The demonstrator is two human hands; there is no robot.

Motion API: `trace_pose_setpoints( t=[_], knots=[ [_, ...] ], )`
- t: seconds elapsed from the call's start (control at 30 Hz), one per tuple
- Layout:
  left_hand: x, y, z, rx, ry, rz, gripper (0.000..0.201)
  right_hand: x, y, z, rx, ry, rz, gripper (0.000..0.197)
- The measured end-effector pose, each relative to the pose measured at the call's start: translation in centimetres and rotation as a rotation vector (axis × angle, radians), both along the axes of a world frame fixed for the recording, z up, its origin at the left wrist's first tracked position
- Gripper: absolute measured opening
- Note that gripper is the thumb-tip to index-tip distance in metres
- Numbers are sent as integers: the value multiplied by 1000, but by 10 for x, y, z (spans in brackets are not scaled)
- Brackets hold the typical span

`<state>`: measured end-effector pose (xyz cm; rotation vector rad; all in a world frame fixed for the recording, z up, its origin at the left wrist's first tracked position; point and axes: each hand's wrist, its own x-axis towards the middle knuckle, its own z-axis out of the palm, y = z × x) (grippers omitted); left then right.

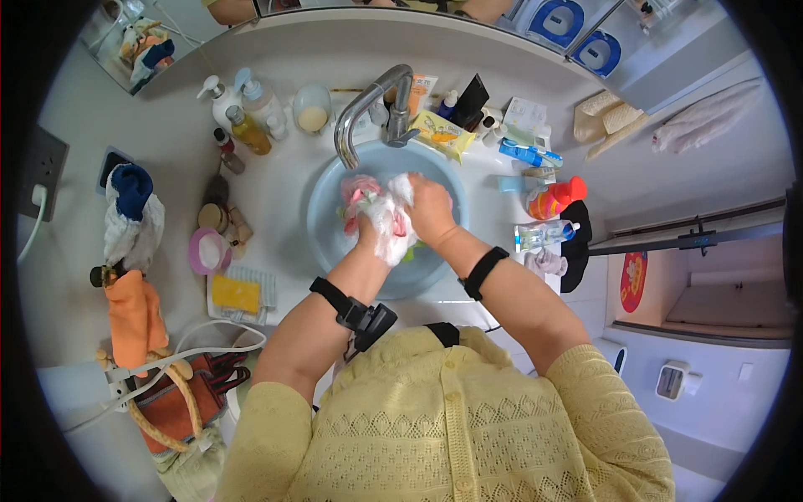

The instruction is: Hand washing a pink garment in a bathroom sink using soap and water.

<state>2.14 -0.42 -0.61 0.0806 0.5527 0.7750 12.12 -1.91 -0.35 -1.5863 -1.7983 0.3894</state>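
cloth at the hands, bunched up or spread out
Bunched up: the cloth is gathered in crumpled folds at the left hand and right hand.

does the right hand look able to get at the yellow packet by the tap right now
Probably yes: only the rim of the blue basin seems to lie between the right hand and the yellow packet, though the hand would first have to let go of the foamy cloth.

Left forearm points toward one o'clock, right forearm toward ten. Right hand curls; left hand is partly hidden.
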Motion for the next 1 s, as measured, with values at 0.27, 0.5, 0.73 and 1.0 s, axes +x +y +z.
trace_pose_setpoints(
  t=[0.27,0.5,0.73,1.0],
  knots=[
    [-22,1,-6,74,463,-40,16,-17,-2,3,-160,209,-20,19],
    [-20,10,-2,-44,367,175,10,-34,-29,6,0,169,4,18],
    [-9,2,-19,78,242,104,36,-28,5,-4,-288,173,-346,29],
    [-4,6,-14,93,283,15,36,-23,6,-6,-293,214,-303,22]
  ],
)
